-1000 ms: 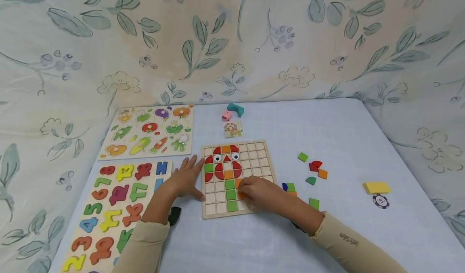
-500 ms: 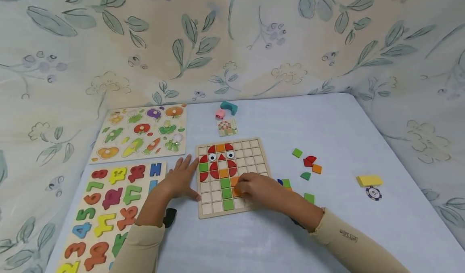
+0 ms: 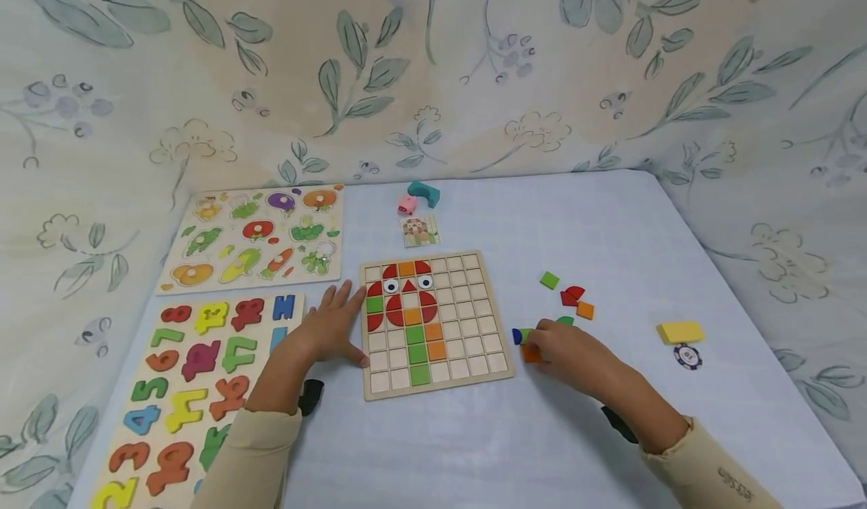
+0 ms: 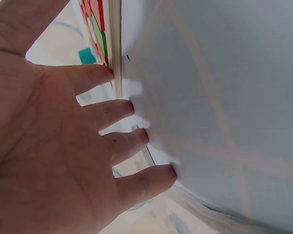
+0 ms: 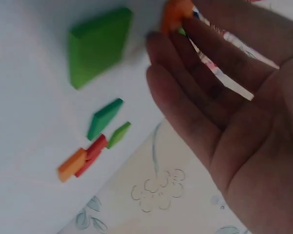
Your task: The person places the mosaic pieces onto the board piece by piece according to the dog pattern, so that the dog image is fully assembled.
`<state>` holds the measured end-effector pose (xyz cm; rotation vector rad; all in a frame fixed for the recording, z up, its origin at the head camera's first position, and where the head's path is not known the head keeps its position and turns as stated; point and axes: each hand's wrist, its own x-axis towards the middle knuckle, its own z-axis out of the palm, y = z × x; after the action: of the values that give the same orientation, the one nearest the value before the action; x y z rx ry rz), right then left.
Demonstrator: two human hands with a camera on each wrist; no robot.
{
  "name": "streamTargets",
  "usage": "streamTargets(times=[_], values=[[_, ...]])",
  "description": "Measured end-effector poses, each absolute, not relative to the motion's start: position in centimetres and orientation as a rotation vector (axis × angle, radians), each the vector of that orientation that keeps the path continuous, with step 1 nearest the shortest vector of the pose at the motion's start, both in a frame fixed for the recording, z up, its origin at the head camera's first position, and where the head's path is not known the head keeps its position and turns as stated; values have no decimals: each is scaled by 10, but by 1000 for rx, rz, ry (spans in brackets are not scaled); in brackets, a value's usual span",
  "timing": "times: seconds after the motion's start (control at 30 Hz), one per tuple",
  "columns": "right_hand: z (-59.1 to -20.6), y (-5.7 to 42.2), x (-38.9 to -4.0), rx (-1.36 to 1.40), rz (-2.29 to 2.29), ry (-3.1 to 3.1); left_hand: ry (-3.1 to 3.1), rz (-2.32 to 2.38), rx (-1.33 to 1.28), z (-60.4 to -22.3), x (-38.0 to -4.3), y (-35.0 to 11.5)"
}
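Observation:
My left hand (image 3: 330,327) lies with fingers spread beside the wooden grid board (image 3: 506,375). Its fingertips are right at the board's left edge, as the left wrist view also shows. On the board, red, green and orange tiles and two eye tiles make an owl-like picture above a green column. Two orange square tiles (image 3: 436,350) stand beside that column. Right of the board, my right hand (image 3: 569,355) curls over a small pile and pinches an orange square tile (image 5: 176,14). A blue piece (image 3: 518,336) shows beside the fingertips. Part of the pile is hidden beneath the hand.
Loose red pieces (image 3: 573,295), an orange tile (image 3: 585,310) and a green tile (image 3: 549,279) lie behind the right hand. A number board (image 3: 152,403) and a vegetable board (image 3: 250,238) fill the left. A picture card (image 3: 421,231) lies behind the grid, a yellow block (image 3: 680,333) far right.
My right hand has left the orange tile on the board and moved right to the loose pile. The left hand stays at the board's edge. The head view has shifted slightly.

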<state>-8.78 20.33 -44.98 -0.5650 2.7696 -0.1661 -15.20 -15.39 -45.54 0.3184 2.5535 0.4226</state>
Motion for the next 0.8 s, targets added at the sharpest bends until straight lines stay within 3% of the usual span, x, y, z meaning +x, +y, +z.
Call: streamTargets(times=[0.5,0.8], values=[[-453,200,-87,-577,-221,2801,2548,402,302,-460,-153,-152],[-449,137,-119,-728,-426,2827,2566,416,282,-460,-151,-152]])
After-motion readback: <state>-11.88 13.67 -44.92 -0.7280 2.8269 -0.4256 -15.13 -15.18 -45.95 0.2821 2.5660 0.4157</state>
